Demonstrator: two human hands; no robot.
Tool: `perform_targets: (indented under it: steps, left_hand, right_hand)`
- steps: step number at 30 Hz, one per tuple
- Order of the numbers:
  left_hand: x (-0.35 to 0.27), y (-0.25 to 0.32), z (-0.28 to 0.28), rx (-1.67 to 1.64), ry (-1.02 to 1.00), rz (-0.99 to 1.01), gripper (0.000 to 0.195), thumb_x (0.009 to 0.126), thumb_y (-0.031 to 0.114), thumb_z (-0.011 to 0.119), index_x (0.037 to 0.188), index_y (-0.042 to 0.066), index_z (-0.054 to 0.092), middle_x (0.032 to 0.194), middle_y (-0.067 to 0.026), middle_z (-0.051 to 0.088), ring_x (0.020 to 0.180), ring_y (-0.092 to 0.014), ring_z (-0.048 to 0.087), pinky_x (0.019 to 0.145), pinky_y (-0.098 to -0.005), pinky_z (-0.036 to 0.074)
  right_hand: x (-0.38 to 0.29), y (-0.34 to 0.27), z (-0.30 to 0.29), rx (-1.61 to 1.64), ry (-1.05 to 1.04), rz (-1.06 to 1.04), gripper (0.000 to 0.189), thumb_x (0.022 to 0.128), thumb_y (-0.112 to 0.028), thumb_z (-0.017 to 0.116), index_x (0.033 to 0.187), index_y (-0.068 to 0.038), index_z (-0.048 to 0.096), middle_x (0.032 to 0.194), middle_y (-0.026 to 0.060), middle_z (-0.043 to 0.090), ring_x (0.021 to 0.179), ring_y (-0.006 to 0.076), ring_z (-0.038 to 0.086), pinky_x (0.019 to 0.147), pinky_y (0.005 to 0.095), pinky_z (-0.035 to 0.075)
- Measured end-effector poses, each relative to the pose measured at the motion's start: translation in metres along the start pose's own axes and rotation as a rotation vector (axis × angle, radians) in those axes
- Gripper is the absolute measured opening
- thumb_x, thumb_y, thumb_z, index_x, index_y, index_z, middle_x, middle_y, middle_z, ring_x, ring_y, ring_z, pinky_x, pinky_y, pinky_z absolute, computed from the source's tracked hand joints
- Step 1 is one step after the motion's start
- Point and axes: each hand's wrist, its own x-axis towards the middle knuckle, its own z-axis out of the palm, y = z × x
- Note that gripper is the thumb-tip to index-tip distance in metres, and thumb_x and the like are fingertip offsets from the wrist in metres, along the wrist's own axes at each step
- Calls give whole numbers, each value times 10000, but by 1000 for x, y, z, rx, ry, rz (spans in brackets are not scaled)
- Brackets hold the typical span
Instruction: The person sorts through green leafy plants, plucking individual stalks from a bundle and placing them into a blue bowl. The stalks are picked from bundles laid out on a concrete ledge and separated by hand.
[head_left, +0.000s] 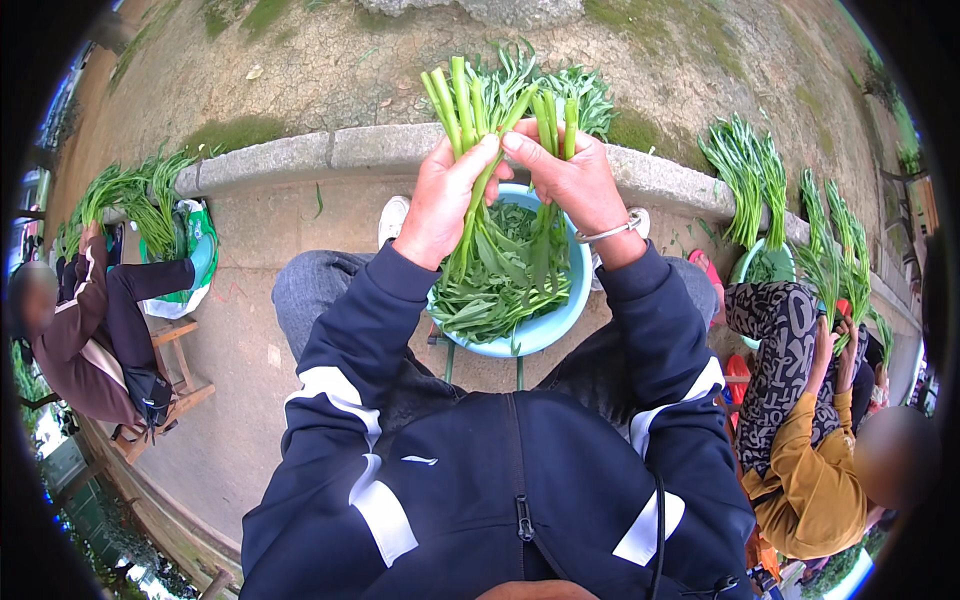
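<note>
My left hand grips a bunch of thick green vegetable stems, their cut ends pointing away from me and the leaves hanging down. Close beside it, my right hand holds several shorter stems between palm and fingers, with leaves below. The thumbs nearly meet at one stem between the hands. Underneath, a light blue plastic basin holds leafy greens. A metal bangle circles my right wrist. More greens lie past the hands on the stone kerb.
A curved stone kerb crosses ahead, with cracked soil beyond. At left a seated person handles greens beside a green and white bag. At right another seated person holds greens near a pale green basin. Bundles of greens lean on the kerb.
</note>
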Motion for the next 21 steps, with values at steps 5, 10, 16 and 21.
perform_targets:
  steps: [5, 10, 16, 21]
  left_hand:
    - [0, 3, 6, -12, 125, -18, 198, 898, 226, 503, 1015, 67, 519, 792, -34, 585, 630, -92, 531, 545, -220, 432]
    - [4, 4, 0, 107, 189, 118, 231, 915, 242, 478, 1047, 53, 497, 811, -40, 602, 663, -83, 524, 571, -216, 425]
    - [10, 8, -14, 215, 248, 269, 241, 919, 227, 481, 1080, 49, 505, 749, -11, 560, 583, -59, 476, 529, -207, 409]
    - [9, 17, -18, 209, 267, 339, 259, 918, 221, 485, 1103, 39, 494, 717, 3, 516, 572, -60, 466, 522, -206, 404]
  right_hand:
    - [3, 6, -3, -18, 45, -1, 169, 801, -201, 666, 868, -55, 610, 641, -32, 567, 511, 22, 472, 424, 175, 345]
    - [3, 6, -6, 17, 99, -11, 172, 798, -210, 669, 859, -59, 612, 589, -62, 510, 457, 13, 423, 399, 176, 321]
    - [6, 5, -18, 1, 189, -73, 177, 798, -208, 670, 854, -50, 616, 598, -57, 515, 452, 15, 410, 396, 179, 313]
    - [5, -4, -30, 5, 300, -110, 219, 822, -213, 637, 915, -19, 598, 682, 3, 566, 440, 28, 395, 401, 184, 310]
